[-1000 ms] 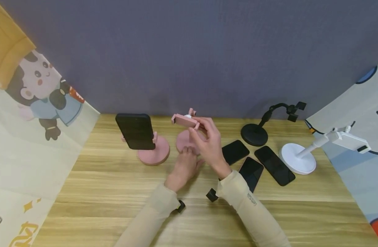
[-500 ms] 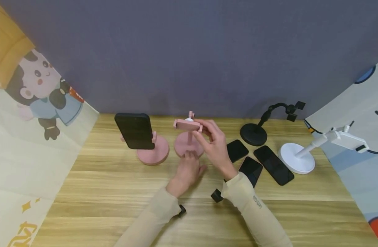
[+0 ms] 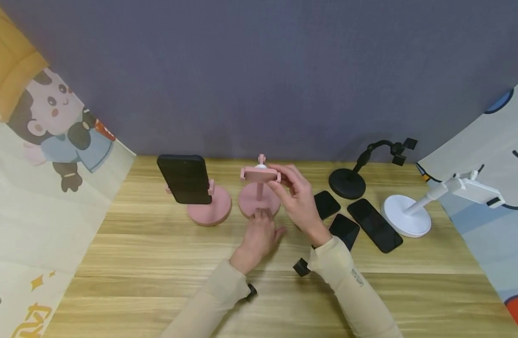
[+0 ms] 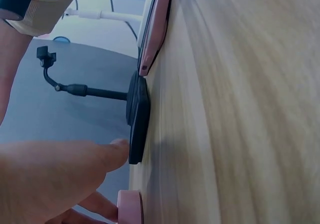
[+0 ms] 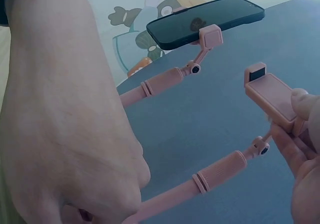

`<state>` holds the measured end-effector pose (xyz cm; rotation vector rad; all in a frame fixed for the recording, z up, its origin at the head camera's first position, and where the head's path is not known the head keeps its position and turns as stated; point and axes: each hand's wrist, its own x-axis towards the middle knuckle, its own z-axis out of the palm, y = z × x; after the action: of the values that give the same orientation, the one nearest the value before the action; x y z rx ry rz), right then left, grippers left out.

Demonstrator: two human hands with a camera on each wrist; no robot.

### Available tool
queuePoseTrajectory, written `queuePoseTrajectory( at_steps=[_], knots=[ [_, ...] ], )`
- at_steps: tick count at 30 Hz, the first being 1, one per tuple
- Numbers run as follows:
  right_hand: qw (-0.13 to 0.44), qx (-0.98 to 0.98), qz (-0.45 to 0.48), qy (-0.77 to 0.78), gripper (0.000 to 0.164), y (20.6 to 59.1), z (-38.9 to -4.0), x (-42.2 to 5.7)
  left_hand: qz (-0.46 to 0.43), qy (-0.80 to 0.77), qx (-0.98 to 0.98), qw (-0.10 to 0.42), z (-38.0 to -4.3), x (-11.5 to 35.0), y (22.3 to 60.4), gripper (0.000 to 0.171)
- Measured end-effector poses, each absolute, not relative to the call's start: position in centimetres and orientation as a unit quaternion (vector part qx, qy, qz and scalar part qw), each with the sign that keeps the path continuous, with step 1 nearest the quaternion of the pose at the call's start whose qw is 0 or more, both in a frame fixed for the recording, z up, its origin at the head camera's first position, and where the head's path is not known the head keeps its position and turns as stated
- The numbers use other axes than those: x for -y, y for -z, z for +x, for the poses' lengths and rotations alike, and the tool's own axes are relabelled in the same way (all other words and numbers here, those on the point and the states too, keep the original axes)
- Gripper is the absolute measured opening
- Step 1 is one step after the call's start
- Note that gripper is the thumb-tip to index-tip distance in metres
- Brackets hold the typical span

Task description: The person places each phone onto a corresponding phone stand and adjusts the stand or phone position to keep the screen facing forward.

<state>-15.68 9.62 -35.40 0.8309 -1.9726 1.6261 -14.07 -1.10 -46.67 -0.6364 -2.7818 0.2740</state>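
A pink phone stand (image 3: 259,191) stands upright in the middle of the table, its phone clamp (image 3: 260,175) holding no phone. My right hand (image 3: 300,199) pinches the right end of that clamp between thumb and fingers; the right wrist view shows the grip on the clamp (image 5: 272,96) closer. At the front edge of the round base, my left hand (image 3: 259,238) rests its fingertips, with the thumb held apart. The left wrist view catches only the side of the base (image 4: 130,207). To the left, a second pink stand (image 3: 212,206) carries a black phone (image 3: 184,180).
Right of my hands lie several dark phones, among them one long black phone (image 3: 374,225) and one partly behind my right wrist (image 3: 344,230). A black gooseneck stand (image 3: 347,183) stands behind them. A white stand (image 3: 406,216) at far right holds a white phone (image 3: 478,191).
The clamp has turned from slanted to nearly level, facing me, with my right hand shifting slightly right. The post below it now shows. My left hand has slid slightly toward me at the base.
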Motion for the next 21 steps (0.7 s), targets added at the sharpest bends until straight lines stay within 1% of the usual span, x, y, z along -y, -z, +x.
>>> queuePoseTrajectory(
  at_steps=[8, 13, 21],
  knots=[
    [0.223, 0.715, 0.308, -0.587, 0.034, 35.4, -15.6, -10.0, -0.209, -0.096, 0.959, 0.169, -13.8, 0.7, 46.9, 0.065],
    [0.220, 0.710, 0.310, -0.593, 0.034, 35.6, -15.6, -10.1, -0.207, -0.093, 0.958, 0.177, -13.8, 0.6, 47.1, 0.066],
    [0.203, 0.706, 0.303, -0.607, 0.038, 37.9, -17.0, -10.6, -0.209, -0.087, 0.954, 0.197, -13.9, 0.7, 47.4, 0.066]
  ],
)
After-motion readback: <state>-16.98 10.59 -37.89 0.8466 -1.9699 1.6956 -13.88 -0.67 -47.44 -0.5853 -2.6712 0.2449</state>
